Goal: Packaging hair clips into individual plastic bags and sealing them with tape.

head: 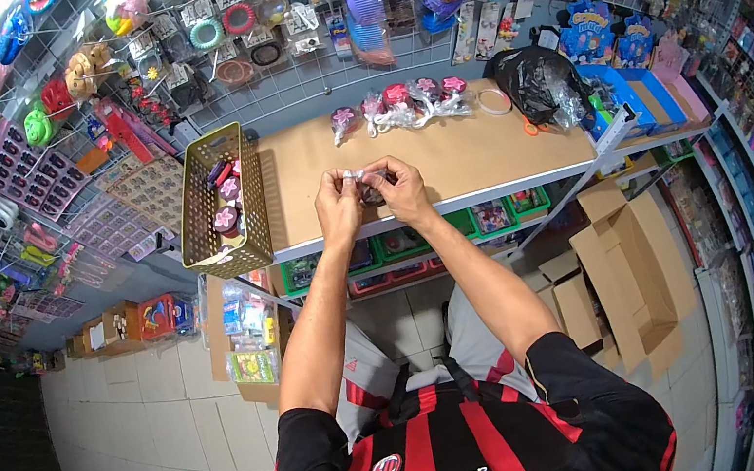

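Over the front edge of a brown-topped shelf (477,168), my left hand (339,208) and my right hand (403,190) meet, fingertips pinching the top of a small clear plastic bag (358,174). A dark item (371,196) shows in the bag, partly hidden by my fingers. Left of my hands stands an olive perforated plastic basket (256,203) holding several round dark and pink pieces with flower tops (225,219). Behind my hands, a row of similar flower-topped pieces (395,95) lies in clear wrapping with white cords.
A black plastic bag (534,81), orange-handled scissors (534,128) and a clear ring (494,101) lie at the shelf's right. Blue display boxes (650,92) stand beyond. Hanging goods cover the wire grid wall (294,86). Open cardboard boxes (638,275) are on the floor, lower right.
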`<state>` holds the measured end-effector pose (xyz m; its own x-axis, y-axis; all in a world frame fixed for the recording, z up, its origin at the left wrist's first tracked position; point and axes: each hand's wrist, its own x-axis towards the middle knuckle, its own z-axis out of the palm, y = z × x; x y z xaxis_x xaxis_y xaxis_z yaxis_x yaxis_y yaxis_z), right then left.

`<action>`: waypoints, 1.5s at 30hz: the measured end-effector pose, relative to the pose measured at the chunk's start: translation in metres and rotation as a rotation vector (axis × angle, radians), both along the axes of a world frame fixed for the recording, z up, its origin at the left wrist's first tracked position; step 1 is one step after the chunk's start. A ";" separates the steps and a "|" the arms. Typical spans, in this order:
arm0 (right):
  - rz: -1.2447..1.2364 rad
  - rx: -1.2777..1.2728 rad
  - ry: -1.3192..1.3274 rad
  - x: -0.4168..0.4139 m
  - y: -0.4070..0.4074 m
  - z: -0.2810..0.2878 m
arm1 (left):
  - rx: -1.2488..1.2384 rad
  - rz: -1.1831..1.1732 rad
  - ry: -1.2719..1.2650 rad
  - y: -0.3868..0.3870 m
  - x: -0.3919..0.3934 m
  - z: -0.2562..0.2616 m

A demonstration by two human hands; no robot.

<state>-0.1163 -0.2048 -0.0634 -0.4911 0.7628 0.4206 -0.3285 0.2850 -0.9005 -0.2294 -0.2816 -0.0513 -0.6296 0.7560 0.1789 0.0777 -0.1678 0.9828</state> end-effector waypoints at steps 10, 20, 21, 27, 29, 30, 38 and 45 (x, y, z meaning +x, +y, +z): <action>-0.102 0.120 -0.045 -0.002 -0.003 -0.002 | -0.135 0.340 0.784 -0.009 0.007 0.023; -0.094 0.252 -0.100 0.003 0.000 0.004 | -0.131 0.188 0.456 -0.010 0.005 0.028; -0.102 0.271 -0.110 0.003 -0.001 0.005 | -0.131 0.168 0.456 -0.010 0.004 0.029; -0.136 0.465 -0.074 0.001 -0.001 0.011 | -0.133 0.146 0.440 -0.011 -0.003 0.033; -0.125 0.422 -0.089 0.001 -0.003 0.013 | -0.143 0.145 0.444 -0.013 -0.004 0.036; -0.113 0.379 -0.103 0.001 -0.004 0.014 | -0.185 0.153 0.477 -0.014 -0.003 0.040; -0.123 0.376 -0.155 0.001 -0.006 0.019 | -0.188 0.182 0.682 -0.015 -0.004 0.045; -0.124 0.333 -0.151 0.004 -0.004 0.013 | -0.117 0.197 0.595 -0.012 0.001 0.036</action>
<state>-0.1120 -0.2084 -0.0505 -0.4789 0.6546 0.5850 -0.1437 0.5989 -0.7878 -0.2284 -0.2932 -0.0152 -0.5772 0.6715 0.4647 0.6348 0.0109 0.7726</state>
